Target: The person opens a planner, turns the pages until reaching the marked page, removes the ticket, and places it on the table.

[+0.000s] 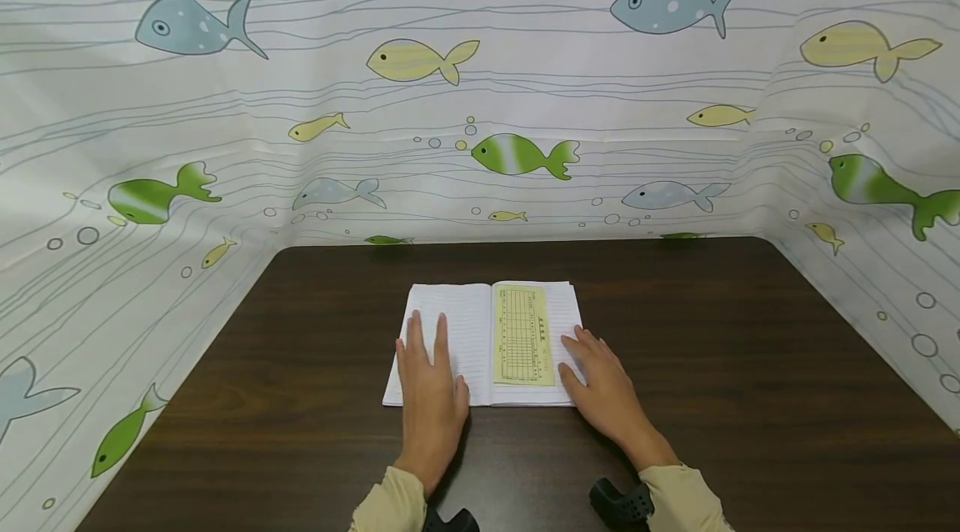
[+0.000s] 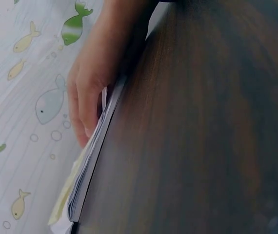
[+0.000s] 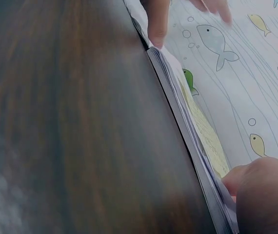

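An open notebook [image 1: 459, 344] with lined white pages lies flat on the dark table. A yellow printed slip [image 1: 522, 336] with a grid of rows lies on its right page, near the centre fold. My left hand [image 1: 432, 399] rests on the left page with its fingers extended and spread. On the notebook's right edge, my right hand [image 1: 609, 392] touches the page with fingers and thumb apart. The right wrist view shows my right thumb [image 3: 234, 179] against the page beside the slip. The left wrist view shows the right hand [image 2: 92, 78] over the notebook's edge.
Brown wooden table [image 1: 750, 382] surrounds the notebook. A white fish-patterned sheet [image 1: 420, 115] rises at the back and along both sides. Black wrist devices [image 1: 621, 504] sit by the cream sleeves [image 1: 682, 499].
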`<control>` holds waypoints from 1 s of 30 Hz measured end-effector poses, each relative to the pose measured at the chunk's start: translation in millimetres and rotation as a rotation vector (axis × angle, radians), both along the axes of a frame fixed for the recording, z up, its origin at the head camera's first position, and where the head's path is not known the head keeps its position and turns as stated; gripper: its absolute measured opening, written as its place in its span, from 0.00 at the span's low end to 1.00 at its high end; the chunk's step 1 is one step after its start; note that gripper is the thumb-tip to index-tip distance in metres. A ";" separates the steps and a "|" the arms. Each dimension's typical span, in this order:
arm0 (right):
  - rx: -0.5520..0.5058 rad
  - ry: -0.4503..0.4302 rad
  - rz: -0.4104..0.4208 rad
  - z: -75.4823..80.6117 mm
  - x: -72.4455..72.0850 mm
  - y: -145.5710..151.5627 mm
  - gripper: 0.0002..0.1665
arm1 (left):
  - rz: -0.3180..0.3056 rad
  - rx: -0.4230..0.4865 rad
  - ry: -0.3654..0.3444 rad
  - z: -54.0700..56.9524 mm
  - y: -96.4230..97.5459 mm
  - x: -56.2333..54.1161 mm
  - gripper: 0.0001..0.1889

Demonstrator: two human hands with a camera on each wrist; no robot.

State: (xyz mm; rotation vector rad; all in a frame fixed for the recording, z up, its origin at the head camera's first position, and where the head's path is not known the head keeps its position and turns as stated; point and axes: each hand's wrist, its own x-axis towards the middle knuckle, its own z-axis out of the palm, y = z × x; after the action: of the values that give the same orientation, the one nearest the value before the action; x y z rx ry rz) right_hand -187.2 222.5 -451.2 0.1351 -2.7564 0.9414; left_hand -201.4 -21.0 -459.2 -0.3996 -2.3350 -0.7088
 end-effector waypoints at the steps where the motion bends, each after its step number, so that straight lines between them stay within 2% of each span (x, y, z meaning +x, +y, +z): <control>1: 0.000 0.001 0.000 0.0 0.1 0.0 0.29 | -0.040 -0.032 -0.005 -0.5 -0.3 0.2 0.46; 3: 0.000 0.002 0.001 -0.3 0.1 0.1 0.29 | -0.149 -0.123 -0.056 -1.6 -0.6 1.8 0.37; 5: -0.010 0.001 -0.001 -0.5 0.4 0.2 0.28 | -0.258 -0.188 -0.167 -2.2 -0.4 4.2 0.30; 8: -0.023 0.002 -0.002 -0.7 0.5 0.3 0.28 | -0.359 -0.268 -0.309 -2.6 0.3 7.0 0.27; 11: -0.028 0.007 -0.002 -0.2 0.8 0.2 0.27 | -0.363 -0.278 -0.355 -1.9 1.1 7.6 0.28; 30: 0.008 0.001 0.000 -0.3 0.2 -0.3 0.28 | -0.360 -0.262 -0.355 -5.0 1.1 7.3 0.28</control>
State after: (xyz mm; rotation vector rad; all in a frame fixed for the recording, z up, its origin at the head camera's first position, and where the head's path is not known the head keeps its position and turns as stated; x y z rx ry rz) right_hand -187.0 222.2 -451.5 0.1365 -2.7599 0.9298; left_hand -194.1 -19.9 -464.2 -0.8907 -2.7383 -0.6829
